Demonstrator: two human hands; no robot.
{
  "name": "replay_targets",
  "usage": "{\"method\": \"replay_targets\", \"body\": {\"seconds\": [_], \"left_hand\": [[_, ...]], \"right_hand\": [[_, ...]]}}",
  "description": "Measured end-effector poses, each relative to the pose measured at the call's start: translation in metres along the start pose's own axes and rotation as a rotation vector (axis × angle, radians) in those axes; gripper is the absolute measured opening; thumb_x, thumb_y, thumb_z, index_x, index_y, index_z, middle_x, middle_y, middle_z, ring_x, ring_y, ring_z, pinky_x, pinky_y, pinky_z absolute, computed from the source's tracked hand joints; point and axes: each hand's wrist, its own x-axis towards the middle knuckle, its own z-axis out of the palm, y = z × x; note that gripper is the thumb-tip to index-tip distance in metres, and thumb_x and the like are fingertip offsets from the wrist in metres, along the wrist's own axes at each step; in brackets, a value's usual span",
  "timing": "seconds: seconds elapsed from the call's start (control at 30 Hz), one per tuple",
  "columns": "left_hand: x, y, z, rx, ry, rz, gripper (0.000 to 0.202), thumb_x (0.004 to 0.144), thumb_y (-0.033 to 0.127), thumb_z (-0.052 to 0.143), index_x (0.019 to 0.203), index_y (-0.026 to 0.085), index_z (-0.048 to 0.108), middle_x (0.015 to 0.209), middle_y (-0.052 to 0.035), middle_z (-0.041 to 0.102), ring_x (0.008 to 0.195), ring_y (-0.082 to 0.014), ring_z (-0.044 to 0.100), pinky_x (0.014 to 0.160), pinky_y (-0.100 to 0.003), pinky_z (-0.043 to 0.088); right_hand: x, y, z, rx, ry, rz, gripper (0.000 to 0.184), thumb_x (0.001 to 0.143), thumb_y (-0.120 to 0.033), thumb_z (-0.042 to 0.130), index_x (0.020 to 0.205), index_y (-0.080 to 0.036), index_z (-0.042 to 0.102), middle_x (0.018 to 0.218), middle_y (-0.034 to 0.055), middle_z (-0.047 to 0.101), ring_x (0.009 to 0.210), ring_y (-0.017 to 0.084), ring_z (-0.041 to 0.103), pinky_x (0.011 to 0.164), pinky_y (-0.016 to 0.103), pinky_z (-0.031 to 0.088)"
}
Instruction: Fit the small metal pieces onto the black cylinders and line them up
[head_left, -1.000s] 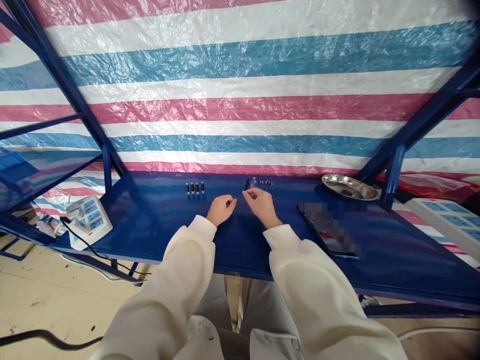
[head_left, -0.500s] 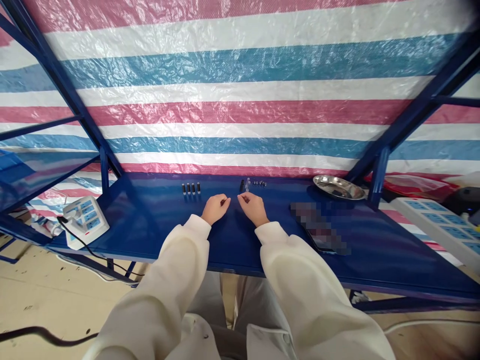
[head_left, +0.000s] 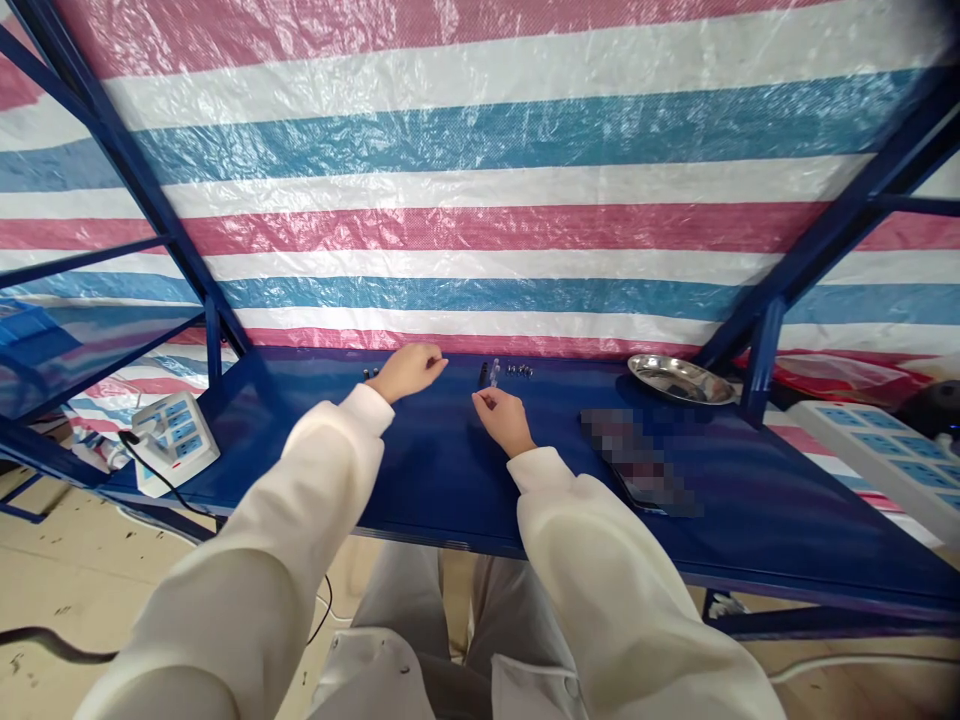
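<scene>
My left hand [head_left: 409,370] is over the back of the blue table [head_left: 450,480], its fingers bent together and pointing right. Whatever is in that pinch, if anything, is hidden. Partly covered by this hand, small black cylinders [head_left: 367,374] stand near the back edge. My right hand [head_left: 505,417] is closed in a pinch, lower and nearer to me; what it holds is too small to make out. Just beyond its fingertips are a black tube-like piece [head_left: 484,374] and a clear plastic piece [head_left: 495,372]. Several small shiny metal parts [head_left: 520,371] lie right of them.
An oval metal tray [head_left: 682,382] sits at the back right, with a blurred dark phone-like object [head_left: 637,465] in front of it. White power strips lie left [head_left: 176,440] and right [head_left: 892,460]. Blue frame posts [head_left: 763,365] and a striped sheet [head_left: 480,230] border the table.
My left hand has moved away from the right hand, back and to the left, and now covers part of the row of black cylinders. The right hand has barely moved.
</scene>
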Motion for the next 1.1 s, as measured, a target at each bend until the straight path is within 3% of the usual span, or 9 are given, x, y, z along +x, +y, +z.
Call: {"method": "replay_targets", "body": {"seconds": [0.13, 0.2, 0.4, 0.57, 0.83, 1.1], "left_hand": [[0.014, -0.035, -0.024, 0.211, -0.184, -0.076, 0.009, 0.073, 0.024, 0.064, 0.077, 0.017, 0.062, 0.087, -0.0072, 0.064, 0.089, -0.0241, 0.055, 0.085, -0.037, 0.037], [0.015, -0.049, -0.026, 0.296, -0.260, -0.126, 0.016, 0.064, 0.021, 0.071, 0.078, 0.017, 0.063, 0.098, -0.0093, 0.062, 0.102, -0.0294, 0.050, 0.094, -0.045, 0.032], [0.009, -0.071, -0.012, 0.398, -0.340, -0.157, 0.019, 0.062, 0.019, 0.072, 0.080, 0.018, 0.066, 0.108, -0.0114, 0.058, 0.115, -0.0330, 0.040, 0.102, -0.059, 0.019], [0.008, -0.081, -0.003, 0.386, -0.330, -0.146, 0.013, 0.062, 0.019, 0.070, 0.074, 0.019, 0.065, 0.105, -0.0119, 0.059, 0.114, -0.0323, 0.042, 0.104, -0.058, 0.020], [0.009, -0.080, 0.000, 0.349, -0.318, -0.113, 0.005, 0.064, 0.014, 0.066, 0.065, 0.018, 0.062, 0.098, -0.0113, 0.062, 0.108, -0.0307, 0.047, 0.102, -0.057, 0.024], [0.008, -0.042, -0.002, 0.207, -0.165, -0.070, 0.002, 0.072, 0.016, 0.065, 0.072, 0.017, 0.062, 0.100, -0.0071, 0.062, 0.108, -0.0278, 0.049, 0.101, -0.056, 0.019]], "right_hand": [[0.000, 0.000, 0.000, -0.008, -0.005, -0.009, 0.028, 0.081, -0.037, 0.045, 0.070, -0.021, 0.064, 0.066, 0.0030, 0.065, 0.063, 0.017, 0.058, 0.062, 0.027, 0.042], [0.000, 0.000, 0.000, -0.010, -0.011, -0.011, 0.028, 0.081, -0.037, 0.045, 0.070, -0.021, 0.064, 0.065, 0.0027, 0.064, 0.062, 0.017, 0.058, 0.061, 0.027, 0.041], [0.000, -0.001, 0.001, -0.012, -0.024, -0.024, 0.027, 0.082, -0.036, 0.045, 0.069, -0.021, 0.063, 0.062, 0.0014, 0.061, 0.060, 0.016, 0.056, 0.060, 0.026, 0.039], [-0.001, -0.003, 0.001, -0.016, -0.033, -0.026, 0.026, 0.081, -0.036, 0.045, 0.069, -0.021, 0.063, 0.062, 0.0014, 0.062, 0.060, 0.016, 0.056, 0.060, 0.026, 0.039], [-0.001, -0.006, -0.001, -0.020, -0.045, -0.043, 0.026, 0.081, -0.035, 0.045, 0.069, -0.022, 0.063, 0.063, 0.0017, 0.062, 0.060, 0.016, 0.056, 0.060, 0.026, 0.040], [-0.001, -0.006, -0.001, -0.028, -0.048, -0.041, 0.026, 0.082, -0.036, 0.044, 0.071, -0.021, 0.063, 0.063, 0.0019, 0.062, 0.061, 0.016, 0.056, 0.061, 0.026, 0.039]]}}
